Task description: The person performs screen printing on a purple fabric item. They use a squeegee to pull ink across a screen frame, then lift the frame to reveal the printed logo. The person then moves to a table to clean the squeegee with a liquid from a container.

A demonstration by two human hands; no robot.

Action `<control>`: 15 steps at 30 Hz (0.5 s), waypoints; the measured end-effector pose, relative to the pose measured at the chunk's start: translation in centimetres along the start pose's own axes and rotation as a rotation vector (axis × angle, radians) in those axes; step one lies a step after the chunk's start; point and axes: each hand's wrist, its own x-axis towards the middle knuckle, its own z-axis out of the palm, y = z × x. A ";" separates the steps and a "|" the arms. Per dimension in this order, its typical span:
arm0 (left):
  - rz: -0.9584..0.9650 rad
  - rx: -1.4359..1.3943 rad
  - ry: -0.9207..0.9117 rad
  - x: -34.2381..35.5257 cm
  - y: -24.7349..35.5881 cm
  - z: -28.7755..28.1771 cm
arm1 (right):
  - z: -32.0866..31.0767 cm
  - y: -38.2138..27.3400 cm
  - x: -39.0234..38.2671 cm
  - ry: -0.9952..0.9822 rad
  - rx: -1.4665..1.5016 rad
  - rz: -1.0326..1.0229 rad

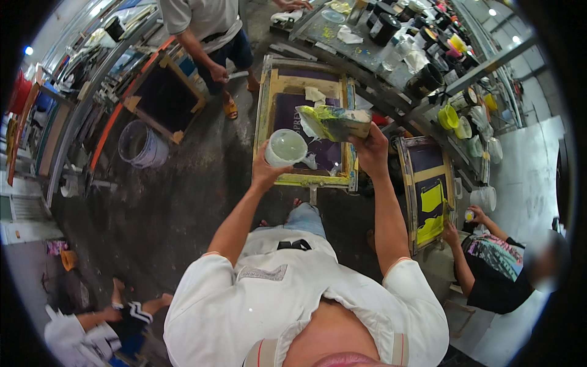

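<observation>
My left hand (265, 166) is wrapped round a white plastic tub (282, 160) with pale, whitish-green stuff inside. In my right hand (373, 151) is a squeegee (351, 124), held by its grey end. Yellow-green ink coats its far end, and a whitish smear hangs from it. Both hands are above a printing screen (262, 131), a taped frame with purple mesh. A crumpled pale scrap (315, 95) lies on the mesh. The squeegee covers part of the screen and is apart from the tub.
A cluttered bench (330, 46) of ink pots stands at the far right. Another screen (431, 189) with yellow ink is on the right, beside a person in black (498, 269). A bucket (143, 145) stands left. Another person (211, 37) stands ahead; one more (92, 330) is lower left.
</observation>
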 end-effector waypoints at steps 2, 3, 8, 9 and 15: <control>-0.003 -0.166 -0.053 -0.5 2.2 1.5 | 1.0 -2.1 -0.8 0.042 -0.015 -0.039; 0.015 -0.269 -0.079 -0.8 2.9 2.3 | 1.3 -3.0 -1.4 0.049 -0.029 -0.052; 0.052 -0.456 -0.051 -2.5 6.6 3.9 | 1.8 -5.5 -3.8 0.131 -0.097 -0.155; 0.063 -0.472 -0.034 -2.8 7.3 3.9 | 1.9 -5.8 -4.0 0.132 -0.074 -0.164; 0.079 -0.540 -0.017 -3.8 11.9 3.5 | 1.6 -5.2 -4.3 0.155 -0.141 -0.329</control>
